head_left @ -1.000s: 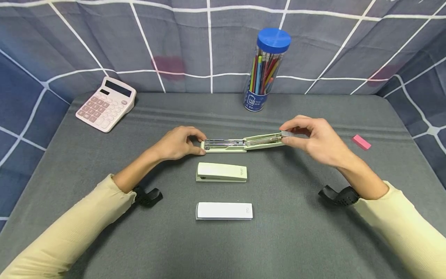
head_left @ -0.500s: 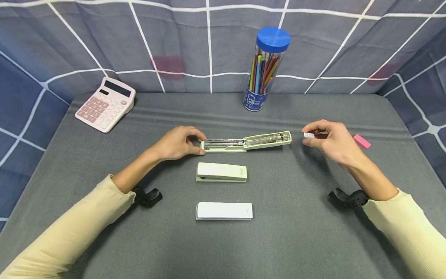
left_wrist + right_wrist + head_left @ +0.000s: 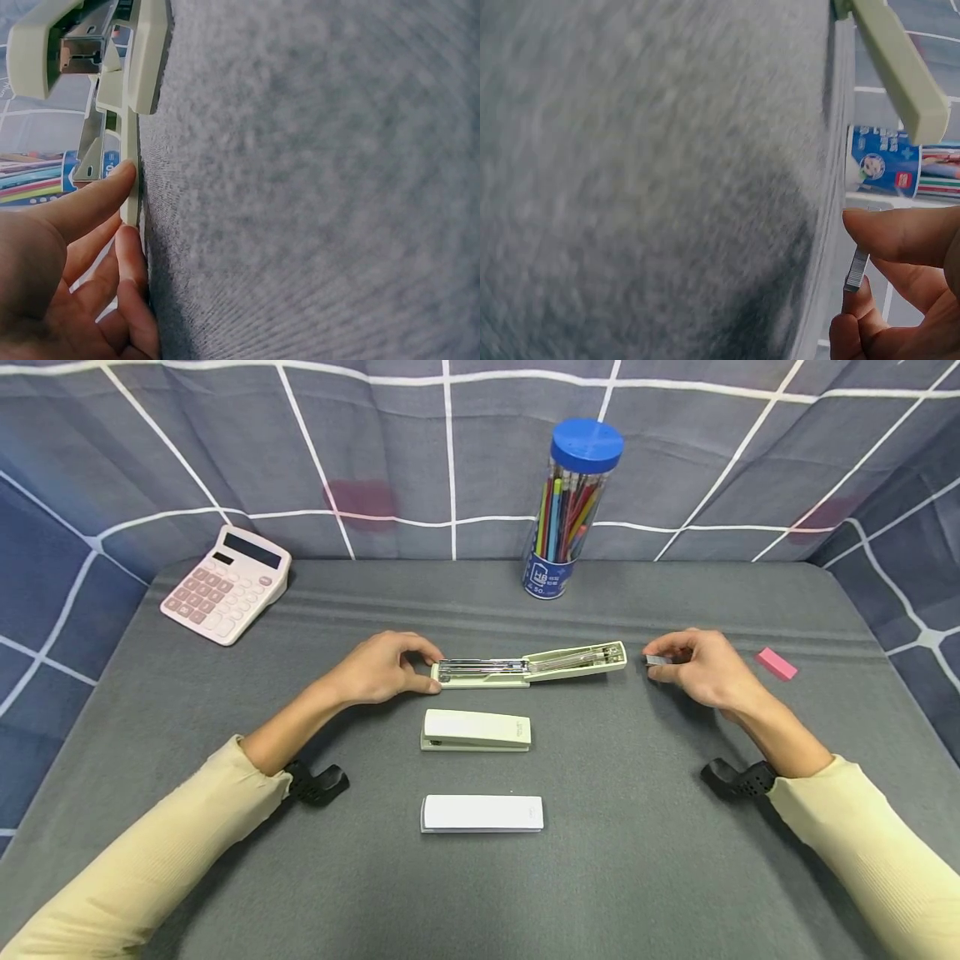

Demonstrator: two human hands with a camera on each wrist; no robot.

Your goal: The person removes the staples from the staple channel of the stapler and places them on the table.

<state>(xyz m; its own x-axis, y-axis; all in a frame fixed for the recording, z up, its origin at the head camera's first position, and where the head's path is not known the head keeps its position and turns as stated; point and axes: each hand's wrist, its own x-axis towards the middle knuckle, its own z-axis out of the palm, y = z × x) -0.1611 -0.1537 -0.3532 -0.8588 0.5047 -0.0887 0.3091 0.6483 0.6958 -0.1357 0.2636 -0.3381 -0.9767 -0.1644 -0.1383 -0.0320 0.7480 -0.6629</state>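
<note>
A pale green stapler [image 3: 573,662] lies folded wide open, its metal channel showing and its top swung out to the right. My left hand [image 3: 390,670] pinches the left end of its base between thumb and fingers; the left wrist view shows the thumb [image 3: 112,184] against the base edge. To the right of the stapler, apart from it, my right hand [image 3: 697,667] holds a small grey strip of staples [image 3: 657,660]. In the right wrist view the staple strip [image 3: 857,268] sits between thumb and fingertips, above the table.
A second green stapler [image 3: 476,731] and a white stapler [image 3: 482,814] lie closed in front. A pink eraser-like block [image 3: 776,664] is right of my right hand. Behind stand a pink calculator [image 3: 227,585] and a blue-lidded pencil jar [image 3: 573,510], before a checked curtain [image 3: 405,452].
My right hand has moved right, away from the stapler's raised top, carrying the staple strip, then lowered slightly and come back a little left. The left hand stays on the base.
</note>
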